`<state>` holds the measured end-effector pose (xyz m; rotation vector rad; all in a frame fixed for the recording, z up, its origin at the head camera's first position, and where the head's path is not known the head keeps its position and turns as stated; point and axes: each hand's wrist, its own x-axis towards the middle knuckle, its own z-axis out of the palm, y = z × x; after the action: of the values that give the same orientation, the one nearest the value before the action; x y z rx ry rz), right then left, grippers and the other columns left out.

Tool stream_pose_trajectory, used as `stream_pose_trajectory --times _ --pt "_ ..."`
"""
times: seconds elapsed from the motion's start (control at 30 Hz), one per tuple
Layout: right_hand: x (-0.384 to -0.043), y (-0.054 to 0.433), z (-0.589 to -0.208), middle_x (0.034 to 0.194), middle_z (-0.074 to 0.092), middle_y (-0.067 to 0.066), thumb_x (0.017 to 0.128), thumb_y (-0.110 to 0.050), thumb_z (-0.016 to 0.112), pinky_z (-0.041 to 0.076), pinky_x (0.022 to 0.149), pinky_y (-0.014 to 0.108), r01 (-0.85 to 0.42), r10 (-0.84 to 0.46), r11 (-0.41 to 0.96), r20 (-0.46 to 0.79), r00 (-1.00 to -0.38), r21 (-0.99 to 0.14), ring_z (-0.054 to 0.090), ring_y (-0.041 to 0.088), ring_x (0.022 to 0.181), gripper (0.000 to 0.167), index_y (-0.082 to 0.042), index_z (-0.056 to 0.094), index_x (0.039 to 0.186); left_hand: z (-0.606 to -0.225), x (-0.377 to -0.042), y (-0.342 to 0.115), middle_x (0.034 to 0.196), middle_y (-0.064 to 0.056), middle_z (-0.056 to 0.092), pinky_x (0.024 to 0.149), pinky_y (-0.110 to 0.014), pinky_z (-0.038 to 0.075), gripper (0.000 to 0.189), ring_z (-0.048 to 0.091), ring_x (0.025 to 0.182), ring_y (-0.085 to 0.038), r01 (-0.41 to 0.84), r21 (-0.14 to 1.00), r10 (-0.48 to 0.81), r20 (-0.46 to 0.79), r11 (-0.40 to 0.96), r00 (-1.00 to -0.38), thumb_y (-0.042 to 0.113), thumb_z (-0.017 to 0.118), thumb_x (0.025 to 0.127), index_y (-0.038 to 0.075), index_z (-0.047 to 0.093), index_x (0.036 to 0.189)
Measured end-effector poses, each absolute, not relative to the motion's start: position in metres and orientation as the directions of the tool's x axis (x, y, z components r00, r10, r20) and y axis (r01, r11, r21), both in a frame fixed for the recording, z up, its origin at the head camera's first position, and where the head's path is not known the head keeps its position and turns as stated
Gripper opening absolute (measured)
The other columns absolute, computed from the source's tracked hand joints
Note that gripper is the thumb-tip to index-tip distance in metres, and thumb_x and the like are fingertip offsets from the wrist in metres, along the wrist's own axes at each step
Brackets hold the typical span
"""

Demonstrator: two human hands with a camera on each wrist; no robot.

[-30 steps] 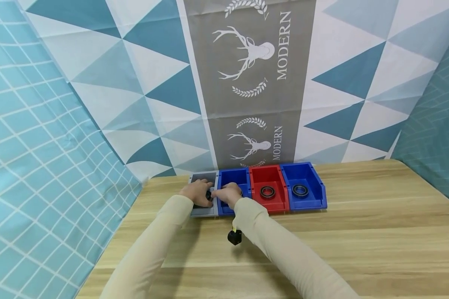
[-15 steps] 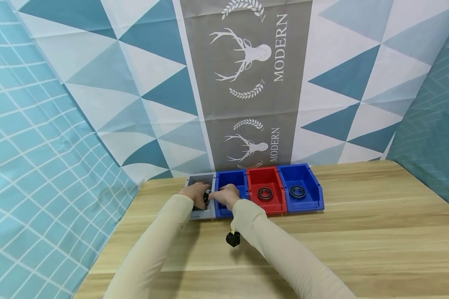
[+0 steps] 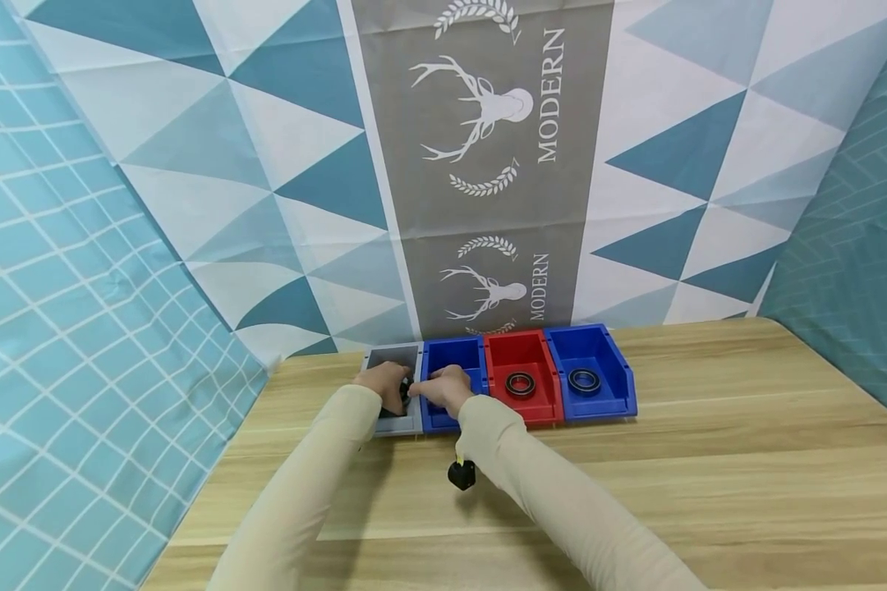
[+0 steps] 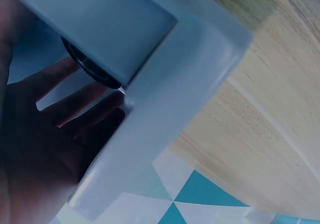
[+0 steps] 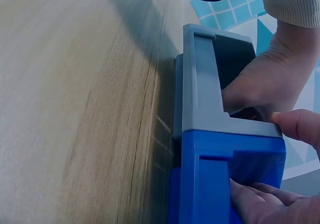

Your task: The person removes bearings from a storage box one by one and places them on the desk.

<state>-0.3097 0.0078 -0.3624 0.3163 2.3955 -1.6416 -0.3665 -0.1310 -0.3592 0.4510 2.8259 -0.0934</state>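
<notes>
While the left hand (image 3: 382,386) reaches down into the grey bin (image 3: 402,424) at the left end of the row, the right hand (image 3: 451,387) works just beside it at the neighbouring blue bin (image 3: 454,353). A black ring (image 4: 89,70) is inside the grey bin, right by the left fingertips; the bin wall and the ring cover part of those fingers, so I cannot tell whether they grip it. The right thumb (image 5: 299,126) reaches across and touches the grey bin's rim, next to the blue one. Below it, well apart from the thumb, the other right fingers dip into the blue bin — their tips are hidden, and whether they hold anything cannot be told.

To the right, a red bin (image 3: 519,351) and a second blue bin (image 3: 585,349) complete the row of four, side by side on a wooden table (image 3: 710,427). One dark ring (image 3: 510,386) lies flat in the red bin and another ring (image 3: 572,382) in the last blue bin. Both forearms wear cream sleeves (image 3: 554,484) — a small black device (image 3: 461,474) shows below the right cuff.
</notes>
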Motion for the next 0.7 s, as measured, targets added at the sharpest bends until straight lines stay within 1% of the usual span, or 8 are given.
stream_pose_trajectory --times 0.1,0.2,0.3,0.4,0.57,0.7 --pt "-0.3108 0.0074 -0.3660 0.130 0.056 0.015 0.075 -0.027 0.079 0.049 0.097 0.049 0.301 0.048 0.337 -0.303 -0.952 -0.892 0.056 0.028 0.111 0.056 -0.004 0.061 0.123 -0.3609 -0.3670 -0.1316 0.119 -0.006 0.066 0.078 -0.037 0.052 0.062 0.056 0.092 -0.018 0.309 0.009 0.301 -0.260 0.951 -0.918 0.013 0.079 0.069 0.013 0.059 0.127" --pt "-0.3097 0.0068 -0.3666 0.130 0.057 0.015 0.075 -0.028 0.079 0.049 0.098 0.049 0.294 0.046 0.339 -0.297 -0.954 -0.893 0.056 0.028 0.111 0.058 -0.004 0.061 0.124 -0.3625 -0.3677 -0.1320 0.107 -0.005 0.067 0.071 -0.035 0.049 0.052 0.052 0.084 -0.018 0.297 0.044 0.299 -0.244 0.954 -0.922 0.011 0.081 0.067 0.014 0.064 0.116" --pt "-0.3092 0.0062 -0.3677 0.131 0.057 0.016 0.075 -0.028 0.079 0.048 0.099 0.049 0.287 0.044 0.348 -0.291 -0.956 -0.893 0.056 0.028 0.112 0.059 -0.004 0.061 0.125 -0.3637 -0.3679 -0.1327 0.105 -0.004 0.067 0.072 -0.035 0.050 0.050 0.051 0.083 -0.016 0.289 0.063 0.295 -0.243 0.955 -0.924 0.011 0.082 0.066 0.014 0.064 0.112" --pt "-0.3088 0.0066 -0.3684 0.130 0.058 0.016 0.075 -0.028 0.079 0.048 0.099 0.049 0.281 0.042 0.346 -0.285 -0.958 -0.895 0.057 0.028 0.111 0.059 -0.004 0.061 0.126 -0.3639 -0.3676 -0.1329 0.105 -0.004 0.067 0.075 -0.035 0.052 0.048 0.053 0.083 -0.016 0.287 0.077 0.297 -0.239 0.955 -0.924 0.011 0.083 0.066 0.014 0.065 0.110" --pt "-0.3113 0.0088 -0.3682 0.122 0.062 0.014 0.075 -0.027 0.080 0.052 0.093 0.044 0.278 0.043 0.333 -0.280 -0.959 -0.901 0.062 0.025 0.102 0.059 -0.004 0.060 0.126 -0.3614 -0.3686 -0.1319 0.110 -0.006 0.067 0.081 -0.039 0.054 0.046 0.055 0.087 -0.016 0.290 0.090 0.303 -0.226 0.953 -0.926 0.011 0.084 0.068 0.013 0.066 0.110" --pt "-0.3142 0.0090 -0.3660 0.120 0.064 0.014 0.075 -0.025 0.080 0.055 0.090 0.041 0.285 0.040 0.330 -0.288 -0.957 -0.900 0.067 0.025 0.098 0.058 -0.003 0.060 0.125 -0.3610 -0.3716 -0.1326 0.108 -0.004 0.067 0.080 -0.038 0.054 0.043 0.055 0.086 -0.016 0.299 0.077 0.308 -0.223 0.951 -0.925 0.015 0.086 0.067 0.013 0.067 0.106"
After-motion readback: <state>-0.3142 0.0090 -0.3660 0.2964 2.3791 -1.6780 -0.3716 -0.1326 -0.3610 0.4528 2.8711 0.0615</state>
